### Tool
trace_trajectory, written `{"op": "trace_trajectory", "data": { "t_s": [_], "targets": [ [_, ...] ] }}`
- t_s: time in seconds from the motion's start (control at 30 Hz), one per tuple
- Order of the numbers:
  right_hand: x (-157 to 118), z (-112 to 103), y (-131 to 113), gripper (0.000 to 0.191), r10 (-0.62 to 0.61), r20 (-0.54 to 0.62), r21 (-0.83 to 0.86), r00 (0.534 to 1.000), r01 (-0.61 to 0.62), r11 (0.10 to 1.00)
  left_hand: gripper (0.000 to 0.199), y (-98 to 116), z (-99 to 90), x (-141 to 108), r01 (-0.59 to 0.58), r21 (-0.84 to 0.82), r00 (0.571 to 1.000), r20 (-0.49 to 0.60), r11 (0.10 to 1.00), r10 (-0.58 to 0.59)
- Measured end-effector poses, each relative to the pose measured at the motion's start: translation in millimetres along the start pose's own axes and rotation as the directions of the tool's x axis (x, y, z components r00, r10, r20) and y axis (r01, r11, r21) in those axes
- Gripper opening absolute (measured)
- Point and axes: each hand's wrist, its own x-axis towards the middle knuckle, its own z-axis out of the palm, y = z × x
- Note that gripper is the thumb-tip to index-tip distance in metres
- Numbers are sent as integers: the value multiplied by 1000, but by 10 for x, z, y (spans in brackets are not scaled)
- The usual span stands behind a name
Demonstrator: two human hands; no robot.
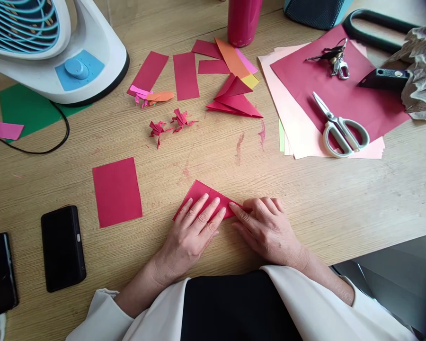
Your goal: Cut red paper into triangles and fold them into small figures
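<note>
A folded sheet of red paper lies on the table in front of me, with a crease line and a narrow point on its right. My left hand rests flat over its middle, fingers stretched out and slightly apart. At the pointed right end, the index finger of my right hand presses on the paper. The other fingers of that hand are curled in, and its thumb lies low beside the paper's edge. Left of my hands lies a flat red paper sheet, apart from both.
Two small red folded paper figures stand further back, near red strips and a larger folded red piece. Scissors and keys lie on stacked paper at right. A fan and phones are at left.
</note>
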Motion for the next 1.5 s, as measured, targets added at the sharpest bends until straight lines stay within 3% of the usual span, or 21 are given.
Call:
{"op": "trace_trajectory", "data": {
  "t_s": [0.47,0.97,1.5],
  "targets": [
    [-8,10,-3,34,-38,-25,-53,999,37,998,48,9,-13,1,-41,50,998,46,998,39],
    [-12,23,7,34,-46,-18,-44,999,45,998,44,10,20,-1,-46,38,999,-2,998,46],
    [-12,17,1,35,-47,-21,-53,999,46,998,49,38,12,22,-32,51,999,27,998,31]
  ]
}}
